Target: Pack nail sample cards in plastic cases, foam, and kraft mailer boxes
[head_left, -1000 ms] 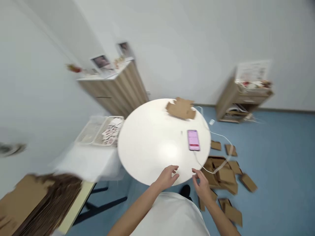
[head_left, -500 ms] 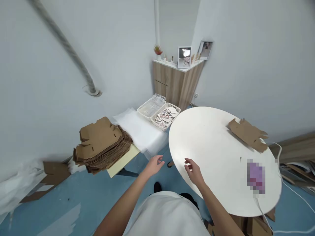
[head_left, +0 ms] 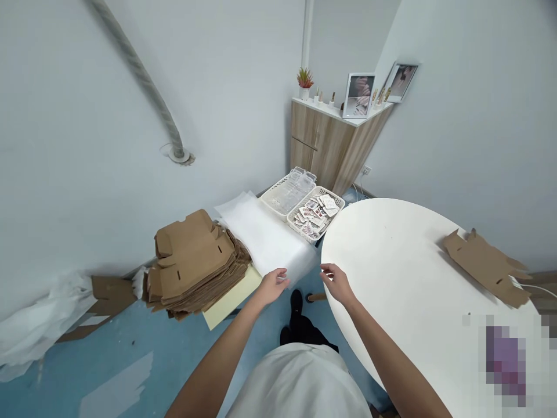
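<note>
Left hand [head_left: 273, 285]: loosely curled, with the fingertips at the near short edge of the foam sheets [head_left: 265, 235]. I cannot tell if it pinches that edge or only touches it.
Right hand [head_left: 337, 283]: open and relaxed, fingers a little bent, holding nothing. It is over the rim of the round table [head_left: 391, 273], on the side nearest to the foam.
Foam sheets, place: a white, half-transparent pile lying flat, at 12 o'clock from my left hand, between the cardboard pile and the baskets.
Foam sheets, long axis: it runs from 10 o'clock to 4 o'clock in my view. The near short end points at my left hand and the far end points at the wall.
Cardboard pile [head_left: 195, 261]: flat brown blanks, just beside the foam at its 9 o'clock side, resting on a yellow board [head_left: 226, 299].
Baskets: the clear one [head_left: 287, 190] and the one with small cards [head_left: 315, 212] sit side by side at 1 o'clock from the foam.
On the table: one flat cardboard blank [head_left: 483, 264], well apart from my right hand, at its 3 o'clock.
</note>
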The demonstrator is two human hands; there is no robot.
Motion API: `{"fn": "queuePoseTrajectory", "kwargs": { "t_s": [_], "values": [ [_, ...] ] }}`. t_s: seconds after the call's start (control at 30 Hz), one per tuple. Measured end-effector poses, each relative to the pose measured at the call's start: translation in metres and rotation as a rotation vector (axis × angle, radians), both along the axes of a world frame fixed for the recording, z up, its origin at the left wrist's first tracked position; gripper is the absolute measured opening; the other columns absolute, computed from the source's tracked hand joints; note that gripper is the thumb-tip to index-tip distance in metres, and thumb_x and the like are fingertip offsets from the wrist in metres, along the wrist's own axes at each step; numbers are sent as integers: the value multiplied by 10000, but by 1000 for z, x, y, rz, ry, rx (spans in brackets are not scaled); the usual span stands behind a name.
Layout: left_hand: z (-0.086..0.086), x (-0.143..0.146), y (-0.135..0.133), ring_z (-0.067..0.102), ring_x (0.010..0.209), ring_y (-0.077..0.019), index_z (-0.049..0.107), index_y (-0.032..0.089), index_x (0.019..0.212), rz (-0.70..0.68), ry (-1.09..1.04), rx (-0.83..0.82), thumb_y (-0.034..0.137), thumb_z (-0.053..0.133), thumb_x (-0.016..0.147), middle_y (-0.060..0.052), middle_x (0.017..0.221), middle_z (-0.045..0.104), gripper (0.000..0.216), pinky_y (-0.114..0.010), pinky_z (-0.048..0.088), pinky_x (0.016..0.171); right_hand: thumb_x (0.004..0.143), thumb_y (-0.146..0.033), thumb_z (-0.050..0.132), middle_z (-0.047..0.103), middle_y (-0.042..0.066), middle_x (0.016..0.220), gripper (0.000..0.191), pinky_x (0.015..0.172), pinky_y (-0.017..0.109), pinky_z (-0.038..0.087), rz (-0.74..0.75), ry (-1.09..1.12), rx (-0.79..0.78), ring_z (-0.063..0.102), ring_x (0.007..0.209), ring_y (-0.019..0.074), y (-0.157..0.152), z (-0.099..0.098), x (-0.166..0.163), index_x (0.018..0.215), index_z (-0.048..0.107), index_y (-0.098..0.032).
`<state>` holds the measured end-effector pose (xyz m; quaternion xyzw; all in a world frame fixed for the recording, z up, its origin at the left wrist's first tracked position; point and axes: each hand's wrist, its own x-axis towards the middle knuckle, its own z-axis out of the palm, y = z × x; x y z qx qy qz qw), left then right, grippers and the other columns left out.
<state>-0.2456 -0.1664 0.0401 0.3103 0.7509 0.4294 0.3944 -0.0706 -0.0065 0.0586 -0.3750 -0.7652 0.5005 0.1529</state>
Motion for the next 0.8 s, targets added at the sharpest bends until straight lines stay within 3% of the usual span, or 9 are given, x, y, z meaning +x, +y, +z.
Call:
{"fn": "queuePoseTrajectory", "kwargs": {
  "t_s": [0.17,0.23,0.3,0.43,0.6,0.8],
  "values": [
    [12,-31,48,591,880,-187,559,165,1049,14,-10,-25,318,583,704,-108,1118,568,378,-311,470,778,710,-357,539,638,81,936,301,806,360,463,-161,167,-346,596,873,197,41,-9,-45,945,586,-175],
    [13,-44,71,578,926,-187,563,173,1042,33,-14,-49,299,580,709,-103,1151,549,356,-299,467,788,710,-342,539,631,85,976,319,824,356,456,-200,211,-382,590,904,196,57,-16,-65,981,572,-177],
    [12,-56,97,552,988,-188,557,178,1055,40,-24,-72,268,573,714,-97,1166,536,352,-282,465,794,715,-312,524,608,75,1037,318,850,352,439,-197,183,-310,569,951,191,74,-23,-84,1008,566,-194],
    [1,-75,156,512,1049,-196,536,182,1101,-38,26,-99,202,558,697,-94,1199,495,404,-278,460,798,727,-252,481,556,67,1095,263,878,351,405,-59,3,-22,517,1017,196,108,-38,-120,955,603,-203],
    [-19,-95,226,444,1113,-246,473,144,1187,-199,184,-163,180,577,646,-132,1192,476,552,-332,385,900,714,-98,447,464,135,1154,432,911,355,348,88,-216,226,447,1062,213,141,-55,-152,1143,484,-130],
    [-35,-105,258,473,1069,-272,230,170,1333,-358,377,-408,219,576,667,-158,1201,393,752,-342,366,876,716,-124,488,427,140,1127,520,850,394,324,135,-447,352,395,1015,256,153,-67,-170,1225,391,-172]
  ]
}}
